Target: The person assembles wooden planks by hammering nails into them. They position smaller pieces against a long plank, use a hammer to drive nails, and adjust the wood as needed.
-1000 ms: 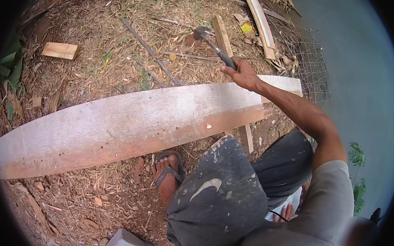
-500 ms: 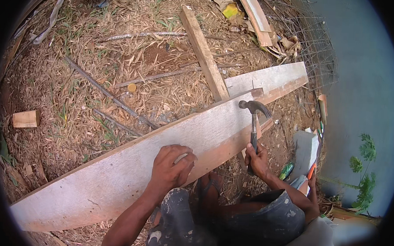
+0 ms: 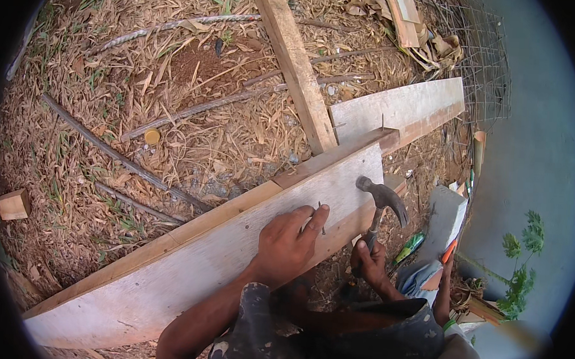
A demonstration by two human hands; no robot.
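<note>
Looking down from my head, my left hand (image 3: 289,242) rests on the long pale board (image 3: 200,265) and pinches a small nail (image 3: 321,218) upright between thumb and fingertips, its point on the board's face near the far edge. My right hand (image 3: 370,263) is closed around the handle of a hammer (image 3: 379,206), just beside the board's near edge; the steel head is raised a little above the wood, to the right of the nail and not touching it. The two hands are apart, with the board's edge between them. The board lies slantwise over ground strewn with dry leaves and sticks. A narrower plank (image 3: 296,64) runs off from under its far side, and a second board (image 3: 406,108) lies past its right end. A grey block (image 3: 443,218) sits by my right knee.
</note>
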